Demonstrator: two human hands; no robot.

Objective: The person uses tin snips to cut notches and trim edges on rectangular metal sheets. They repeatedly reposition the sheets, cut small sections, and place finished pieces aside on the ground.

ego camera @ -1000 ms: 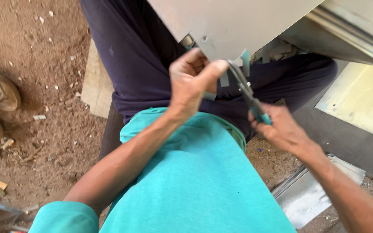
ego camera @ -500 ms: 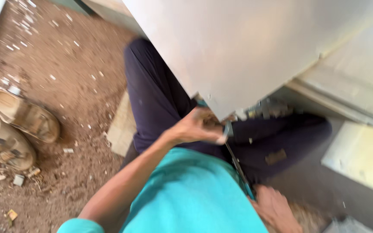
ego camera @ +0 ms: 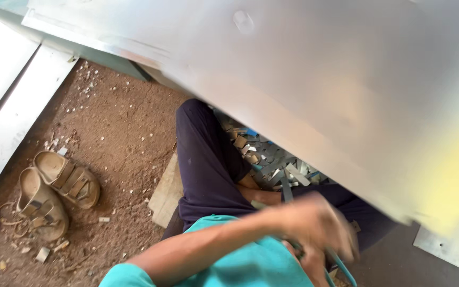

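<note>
Snips point(ego camera: 341, 266) lie gripped between both blurred hands point(ego camera: 314, 228).

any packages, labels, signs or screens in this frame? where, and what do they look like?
None in view: only a large bare grey sheet-metal panel, metal offcuts, a pair of tan strapped sandals on the dirt, and the blurred left hand.

You wear a turquoise short-sleeved shirt point(ego camera: 229, 260), its sleeve ending above the elbow, and dark navy trousers point(ego camera: 205, 165) lightly dusted with pale specks; your left hand point(ego camera: 317, 226) is bare and motion-blurred, forearm uncovered, no glove or watch showing
</note>
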